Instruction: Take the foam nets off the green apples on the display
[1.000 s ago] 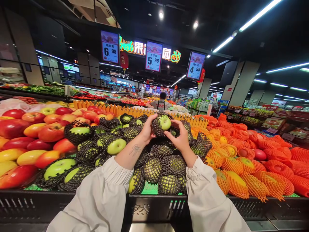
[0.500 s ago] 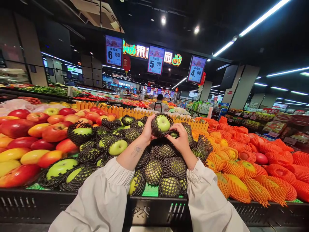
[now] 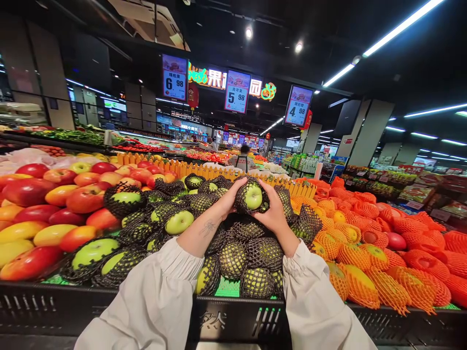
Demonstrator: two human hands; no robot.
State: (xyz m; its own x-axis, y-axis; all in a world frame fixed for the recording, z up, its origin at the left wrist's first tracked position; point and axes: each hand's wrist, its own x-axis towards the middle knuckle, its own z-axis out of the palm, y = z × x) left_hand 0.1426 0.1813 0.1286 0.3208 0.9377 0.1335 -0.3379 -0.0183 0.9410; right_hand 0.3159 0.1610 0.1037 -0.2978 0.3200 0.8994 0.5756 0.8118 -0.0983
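Between my two hands is a green apple [image 3: 253, 197] in a black foam net, its bare green side facing me. My left hand [image 3: 229, 197] wraps its left side, fingers partly hidden behind the fruit. On the other side my right hand [image 3: 273, 210] grips it, thumb at its lower edge. Below and around them lie more green apples in black nets [image 3: 232, 258], heaped in a black crate [image 3: 233, 311]. Another netted green apple [image 3: 179, 222] shows its bare face left of my left forearm.
Red and yellow apples and mangoes [image 3: 40, 218] pile up on the left. Oranges in orange nets [image 3: 350, 253] and fruit in red nets [image 3: 425, 262] fill the right. A low orange fence [image 3: 204, 171] runs behind. Price signs [image 3: 237, 92] hang overhead; a person [image 3: 241, 158] stands farther back.
The apple has shifted slightly right and down. My right hand, which pinched at the net's edge, now cups the apple's right side. My left hand keeps its hold.
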